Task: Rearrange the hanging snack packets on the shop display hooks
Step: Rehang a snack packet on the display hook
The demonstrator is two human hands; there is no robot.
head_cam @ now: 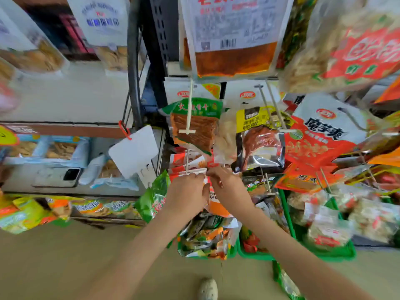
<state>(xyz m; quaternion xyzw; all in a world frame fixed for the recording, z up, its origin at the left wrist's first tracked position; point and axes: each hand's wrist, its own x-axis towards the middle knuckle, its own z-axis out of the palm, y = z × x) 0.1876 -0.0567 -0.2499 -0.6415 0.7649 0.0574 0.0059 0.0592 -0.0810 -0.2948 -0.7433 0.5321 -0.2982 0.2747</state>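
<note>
Both my hands meet at a white and orange snack packet (213, 204) hanging low on the display, at the tip of a white hook (190, 169). My left hand (188, 191) grips the packet's top edge from the left. My right hand (225, 182) pinches the same top edge from the right. Above them a green-topped packet (194, 124) of brown strips hangs on another white hook (188, 118). A yellow and black duck-leg packet (259, 139) and a red and white packet (318, 137) hang to the right.
A large clear packet with red sauce (233, 44) hangs overhead. Green baskets (324, 254) of packets sit on the floor below. A blank white tag (134, 150) hangs at left beside a shelf of biscuit boxes (49, 150). My shoe (207, 289) stands on the beige floor.
</note>
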